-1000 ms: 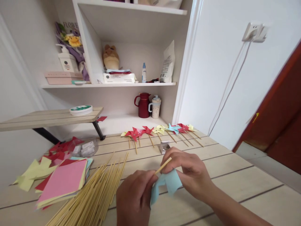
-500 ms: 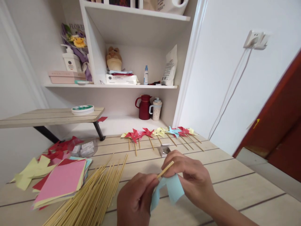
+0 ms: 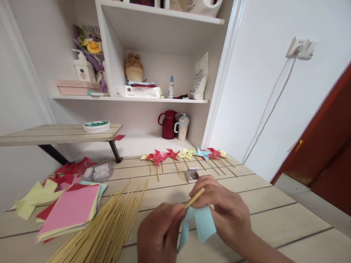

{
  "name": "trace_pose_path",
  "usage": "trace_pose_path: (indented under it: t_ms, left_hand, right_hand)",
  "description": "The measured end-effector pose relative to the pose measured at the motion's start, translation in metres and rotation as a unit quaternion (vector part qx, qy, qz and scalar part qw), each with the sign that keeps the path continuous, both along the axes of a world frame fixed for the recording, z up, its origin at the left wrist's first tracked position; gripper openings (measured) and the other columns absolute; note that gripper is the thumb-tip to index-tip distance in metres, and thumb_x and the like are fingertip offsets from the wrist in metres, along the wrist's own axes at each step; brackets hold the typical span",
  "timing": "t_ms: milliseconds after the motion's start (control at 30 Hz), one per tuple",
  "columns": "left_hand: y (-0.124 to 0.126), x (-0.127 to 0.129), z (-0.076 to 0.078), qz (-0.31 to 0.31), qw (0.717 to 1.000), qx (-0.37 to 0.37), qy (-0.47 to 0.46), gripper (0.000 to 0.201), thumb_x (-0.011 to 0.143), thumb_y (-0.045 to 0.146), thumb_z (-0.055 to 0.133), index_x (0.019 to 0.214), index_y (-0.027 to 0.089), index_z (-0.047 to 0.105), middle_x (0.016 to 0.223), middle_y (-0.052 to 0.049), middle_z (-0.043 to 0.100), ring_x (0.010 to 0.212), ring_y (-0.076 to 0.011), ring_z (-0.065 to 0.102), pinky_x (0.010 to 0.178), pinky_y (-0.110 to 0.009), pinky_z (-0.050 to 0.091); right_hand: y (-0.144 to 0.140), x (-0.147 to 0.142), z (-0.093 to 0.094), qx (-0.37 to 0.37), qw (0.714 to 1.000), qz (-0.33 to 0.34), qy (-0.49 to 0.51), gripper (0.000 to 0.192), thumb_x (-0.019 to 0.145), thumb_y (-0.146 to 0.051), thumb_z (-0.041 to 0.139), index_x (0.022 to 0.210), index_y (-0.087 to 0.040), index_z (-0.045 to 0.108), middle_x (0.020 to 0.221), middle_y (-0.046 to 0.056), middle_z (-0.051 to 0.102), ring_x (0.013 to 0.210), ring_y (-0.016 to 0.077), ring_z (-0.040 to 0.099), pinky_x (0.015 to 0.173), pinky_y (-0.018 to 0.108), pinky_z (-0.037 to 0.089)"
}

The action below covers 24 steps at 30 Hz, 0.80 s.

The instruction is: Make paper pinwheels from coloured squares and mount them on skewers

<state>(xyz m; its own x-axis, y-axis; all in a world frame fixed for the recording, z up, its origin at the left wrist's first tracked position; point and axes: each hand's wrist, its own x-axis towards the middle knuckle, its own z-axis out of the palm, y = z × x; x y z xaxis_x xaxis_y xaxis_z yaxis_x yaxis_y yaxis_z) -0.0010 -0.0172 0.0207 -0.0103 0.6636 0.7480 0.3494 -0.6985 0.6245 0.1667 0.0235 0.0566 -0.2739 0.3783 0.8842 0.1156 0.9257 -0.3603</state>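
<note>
Between my hands is a light blue paper pinwheel (image 3: 205,223) with a thin wooden stick (image 3: 195,198) lying across its top. My left hand (image 3: 161,230) is closed, its thumb and forefinger pinching the lower end of the stick beside the paper. My right hand (image 3: 223,208) is curled round the paper's far side, fingers against the stick near its tip; the thumb is mostly hidden. Just beyond my right hand stands a small open box (image 3: 192,175) with tiny metal pieces inside. Left of my hands lies a bundle of wooden sticks (image 3: 104,223).
Finished pinwheels (image 3: 156,157) on sticks lie in a row along the table's back. At left are stacked paper squares (image 3: 72,206), yellow cut paper (image 3: 35,197) and a clear container (image 3: 100,172) with small boxes. A raised stand (image 3: 60,134), a red jug (image 3: 168,126) and a cup (image 3: 182,128) are behind.
Both hands stay closed on the pinwheel and stick, shifting only very slightly. The view has moved a little; nothing is picked up or let go.
</note>
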Motion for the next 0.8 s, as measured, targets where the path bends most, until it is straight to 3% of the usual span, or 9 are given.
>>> trace_pose_path:
  t_ms: [133, 367, 467, 600, 700, 800]
  left_hand:
    - [0.002, -0.004, 0.000, 0.023, 0.997, 0.055, 0.040, 0.013, 0.090, 0.016, 0.057, 0.092, 0.024, 0.068, 0.066, 0.004, 0.064, 0.055, -0.0089, 0.059, 0.051, -0.016, 0.044]
    - [-0.003, -0.010, 0.013, 0.054, 0.984, 0.110, 0.126, 0.012, 0.092, 0.016, 0.057, 0.098, 0.023, 0.064, 0.073, 0.003, 0.070, 0.061, -0.0098, 0.065, 0.058, -0.017, 0.049]
    - [-0.004, -0.011, 0.015, 0.089, 0.979, 0.135, 0.127, 0.012, 0.095, 0.019, 0.052, 0.096, 0.022, 0.064, 0.072, 0.003, 0.071, 0.059, -0.0100, 0.066, 0.056, -0.019, 0.049]
    - [-0.004, -0.017, 0.019, 0.138, 0.932, 0.233, 0.240, 0.018, 0.096, 0.020, 0.049, 0.098, 0.018, 0.067, 0.078, -0.002, 0.076, 0.064, -0.0122, 0.070, 0.059, -0.021, 0.051]
    - [-0.007, -0.020, 0.025, 0.183, 0.896, 0.301, 0.269, 0.018, 0.094, 0.014, 0.051, 0.098, 0.013, 0.068, 0.076, -0.004, 0.076, 0.061, -0.0139, 0.070, 0.060, -0.025, 0.051]
    - [-0.010, -0.018, 0.028, 0.217, 0.870, 0.320, 0.306, 0.016, 0.093, 0.011, 0.054, 0.098, 0.010, 0.069, 0.074, -0.005, 0.076, 0.059, -0.0141, 0.070, 0.059, -0.026, 0.049]
  right_hand:
    - [-0.002, 0.000, -0.001, 0.018, 1.000, -0.018, -0.005, 0.019, 0.083, -0.003, 0.061, 0.088, -0.020, 0.068, 0.079, 0.005, 0.069, 0.077, 0.0211, 0.065, 0.076, 0.043, 0.050]
    - [-0.003, -0.001, -0.003, 0.036, 0.999, -0.001, 0.038, 0.023, 0.082, -0.001, 0.061, 0.089, -0.022, 0.054, 0.086, 0.004, 0.071, 0.081, 0.0220, 0.068, 0.082, 0.047, 0.050]
    - [-0.002, 0.001, -0.007, 0.037, 0.999, 0.002, 0.039, 0.029, 0.081, 0.000, 0.061, 0.097, -0.023, 0.054, 0.088, 0.004, 0.072, 0.082, 0.0222, 0.069, 0.085, 0.049, 0.050]
    - [-0.002, 0.003, -0.010, 0.056, 0.998, -0.013, 0.023, 0.049, 0.080, 0.001, 0.060, 0.122, -0.024, 0.053, 0.090, 0.004, 0.072, 0.082, 0.0221, 0.069, 0.091, 0.053, 0.048]
    - [-0.002, 0.004, -0.009, 0.085, 0.996, -0.019, 0.005, 0.051, 0.079, 0.003, 0.059, 0.123, -0.023, 0.055, 0.090, 0.005, 0.074, 0.085, 0.0232, 0.068, 0.091, 0.053, 0.048]
    - [-0.003, 0.004, -0.007, 0.089, 0.996, -0.025, -0.001, 0.050, 0.078, 0.004, 0.058, 0.120, -0.022, 0.057, 0.090, 0.005, 0.074, 0.087, 0.0234, 0.068, 0.091, 0.053, 0.048]
